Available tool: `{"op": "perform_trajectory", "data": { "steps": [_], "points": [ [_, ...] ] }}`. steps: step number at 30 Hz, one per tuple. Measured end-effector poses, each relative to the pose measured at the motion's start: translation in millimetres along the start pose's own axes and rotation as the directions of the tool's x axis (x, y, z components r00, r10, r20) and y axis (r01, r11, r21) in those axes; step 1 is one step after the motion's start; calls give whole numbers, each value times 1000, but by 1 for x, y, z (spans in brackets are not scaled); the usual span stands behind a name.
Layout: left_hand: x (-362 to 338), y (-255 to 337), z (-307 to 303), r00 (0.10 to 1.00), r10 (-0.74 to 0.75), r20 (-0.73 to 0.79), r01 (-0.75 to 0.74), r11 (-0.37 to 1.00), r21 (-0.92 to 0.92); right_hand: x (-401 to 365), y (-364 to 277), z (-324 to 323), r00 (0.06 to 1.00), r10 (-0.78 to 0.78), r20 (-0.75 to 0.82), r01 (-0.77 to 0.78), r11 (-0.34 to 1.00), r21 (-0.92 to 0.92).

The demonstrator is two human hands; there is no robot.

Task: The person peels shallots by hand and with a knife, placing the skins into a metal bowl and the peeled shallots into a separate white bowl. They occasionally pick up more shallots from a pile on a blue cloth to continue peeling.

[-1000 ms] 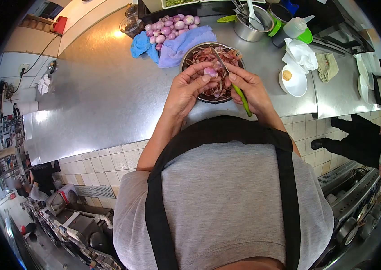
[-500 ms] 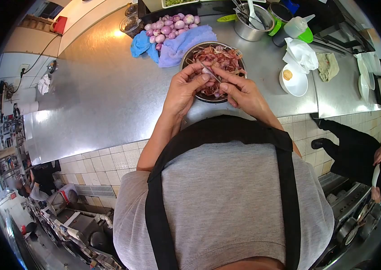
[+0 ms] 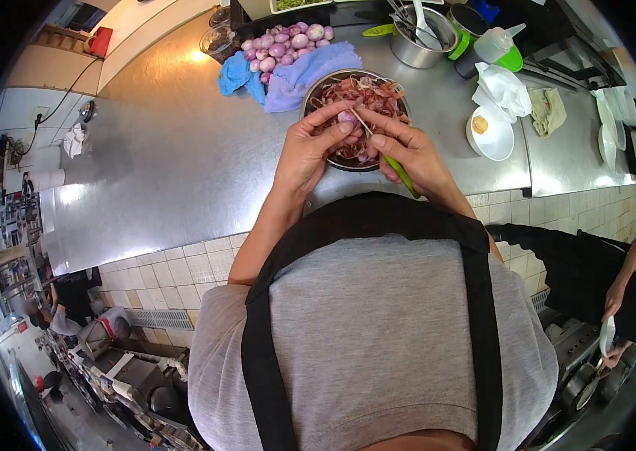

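Observation:
My left hand (image 3: 310, 146) pinches a small purple shallot (image 3: 347, 117) over a metal bowl (image 3: 316, 94) full of reddish shallot skins. My right hand (image 3: 408, 154) grips a green-handled knife (image 3: 397, 167), its thin blade laid against the shallot. Both hands hover just above the bowl's near rim. A heap of peeled shallots (image 3: 280, 46) lies on a blue cloth (image 3: 303, 71) behind the bowl.
The steel counter (image 3: 175, 150) stretches to the left. At the back right stand a steel pot with utensils (image 3: 419, 34), a squeeze bottle (image 3: 495, 43), a white bowl (image 3: 492, 134) and crumpled cloths (image 3: 546, 109). Another person in dark clothes (image 3: 596, 270) moves at the right by a stove.
My right hand turned the knife so its green handle shows again below the palm, with the blade back on the shallot. The person at the right stepped closer along the floor.

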State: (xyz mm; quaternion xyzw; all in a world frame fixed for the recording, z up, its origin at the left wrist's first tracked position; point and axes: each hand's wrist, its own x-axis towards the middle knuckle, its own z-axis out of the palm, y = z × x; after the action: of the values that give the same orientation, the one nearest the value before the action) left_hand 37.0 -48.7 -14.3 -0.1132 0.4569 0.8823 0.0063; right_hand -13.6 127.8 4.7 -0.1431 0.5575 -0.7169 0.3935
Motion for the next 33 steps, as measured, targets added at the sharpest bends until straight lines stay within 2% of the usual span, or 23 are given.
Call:
{"op": "perform_trajectory", "data": {
  "steps": [6, 9, 12, 15, 18, 21, 24, 27, 30, 33],
  "points": [
    [0, 0, -1, 996, 84, -35, -76, 979, 188, 1, 4, 6, 998, -44, -45, 29, 958, -286],
    [-1, -1, -1, 996, 87, -35, -79, 981, 176, 4, 7, 1, 998, -45, -52, 29, 963, -267],
    [-3, 2, 2, 998, 51, -33, -48, 995, 84, 5, 9, -7, 1000, 24, 4, -24, 989, 145],
    [-2, 2, 2, 1000, 29, -7, -29, 1000, 9, 5, 7, -10, 997, 54, 51, -67, 948, 312],
    [-1, 0, 0, 1000, 21, 4, -21, 1000, -4, 4, 7, -8, 998, 36, 45, -46, 970, 239],
    [-2, -1, 1, 999, 42, -22, -40, 997, 64, 1, 5, -1, 1000, -12, 4, 12, 1000, -23],
    [-3, 1, 2, 997, 63, -48, -55, 986, 155, 1, 5, 3, 998, -44, -38, 34, 974, -222],
    [-3, 0, 2, 996, 77, -49, -66, 981, 184, 3, 9, -1, 997, -41, -66, 26, 976, -215],
    [-4, 2, 5, 997, 66, -40, -59, 988, 142, 3, 11, -7, 999, 15, -33, -13, 998, 57],
    [-2, 0, 3, 998, 58, -34, -53, 990, 133, 1, 7, -4, 1000, -15, -1, 15, 1000, -22]
  ]
}}
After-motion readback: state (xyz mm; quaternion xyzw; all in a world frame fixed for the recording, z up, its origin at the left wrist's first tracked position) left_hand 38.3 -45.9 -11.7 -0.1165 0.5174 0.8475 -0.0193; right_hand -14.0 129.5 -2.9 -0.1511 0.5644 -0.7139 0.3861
